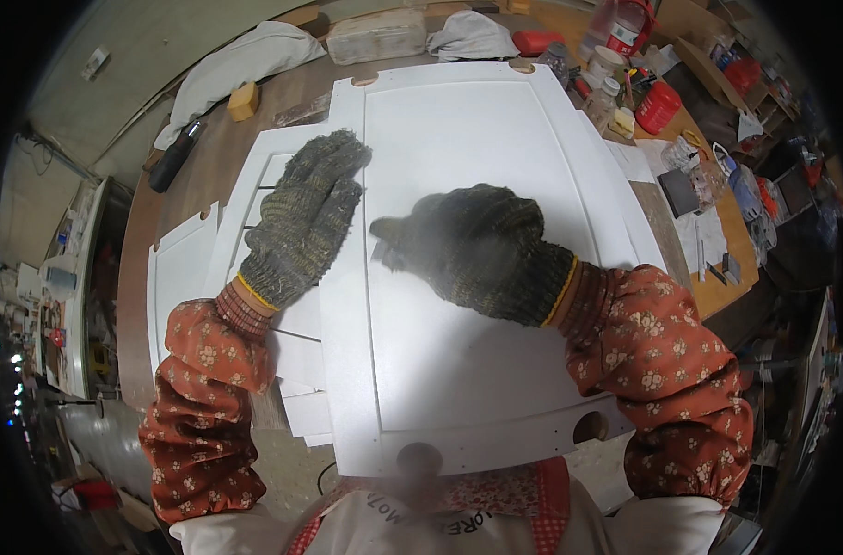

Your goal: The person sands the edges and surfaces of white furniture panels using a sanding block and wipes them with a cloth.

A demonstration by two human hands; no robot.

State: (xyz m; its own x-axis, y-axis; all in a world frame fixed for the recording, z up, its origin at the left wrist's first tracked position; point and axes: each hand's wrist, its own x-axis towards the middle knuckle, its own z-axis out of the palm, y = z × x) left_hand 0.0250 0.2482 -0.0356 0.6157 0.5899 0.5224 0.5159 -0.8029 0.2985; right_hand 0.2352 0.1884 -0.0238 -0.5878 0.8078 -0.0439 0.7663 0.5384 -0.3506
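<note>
- White panel [458, 305], flat and rectangular with a shallow recessed centre field, lies on top of the tabletop [185, 176], long axis running away from the person.
- Panel near edge shows two round holes; far edge shows two small notches.
- Left hand [299, 222] in a speckled knit glove lies flat, fingers extended and together, on the left border strip of the panel. Released, grasping nothing.
- Right hand [481, 250], same kind of glove, rests on the recessed field near the middle of the panel. Fingers curled downward, clenched around something small; a bit of pale material shows at the fingertips, too blurred to identify.
- Both forearms wear orange flower-print sleeve covers.
- More white panels [185, 277] are stacked under and to the left of the top one, edges offset; one shows a notch at its far edge.
- Far left of tabletop: dark cylindrical tool [174, 157], a yellow block [243, 102] just beyond it, and a white cloth [246, 60].
- Far edge: pale wrapped bundle [377, 35], red flat case [537, 42].
- Right side, well apart from the hands: red tub [658, 106], clear jars [602, 92], loose papers [703, 236], a dark block [679, 192].
</note>
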